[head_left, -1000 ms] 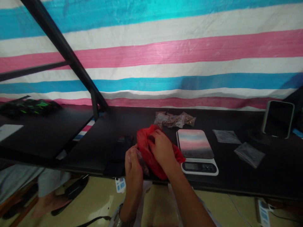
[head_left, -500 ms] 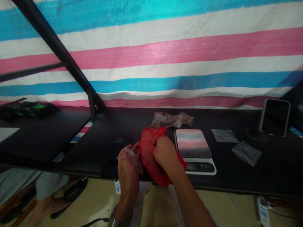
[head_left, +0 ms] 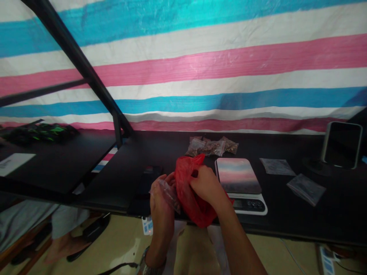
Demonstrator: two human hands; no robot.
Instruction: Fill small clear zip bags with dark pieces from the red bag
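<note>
My left hand (head_left: 162, 202) is closed on a small clear plastic bag (head_left: 171, 196), its fingertips against the side of a red plastic bag (head_left: 185, 187). My right hand (head_left: 207, 185) is at the mouth of the red bag, with thumb and fingers bent onto the film; some fingertips are hidden in its folds. What the red bag contains is out of sight. Just right of it lies a white digital scale (head_left: 237, 175) with a shiny metal plate. Behind the hands, several small clear bags filled with brownish bits (head_left: 212, 146) lie in a pile.
Flat clear bags (head_left: 306, 189) lie right of the scale, near a phone on a stand (head_left: 342, 145). A dark flat object (head_left: 146, 183) lies left of my hands. A black metal frame (head_left: 86, 72) rises at left before a striped sheet (head_left: 229, 57). Another person's foot (head_left: 67, 246) shows below.
The view has swung slightly left, so the tabletop things appear a little further right. Both hands keep nearly the same pose at the red bag, the right hand's bend shifting slightly.
</note>
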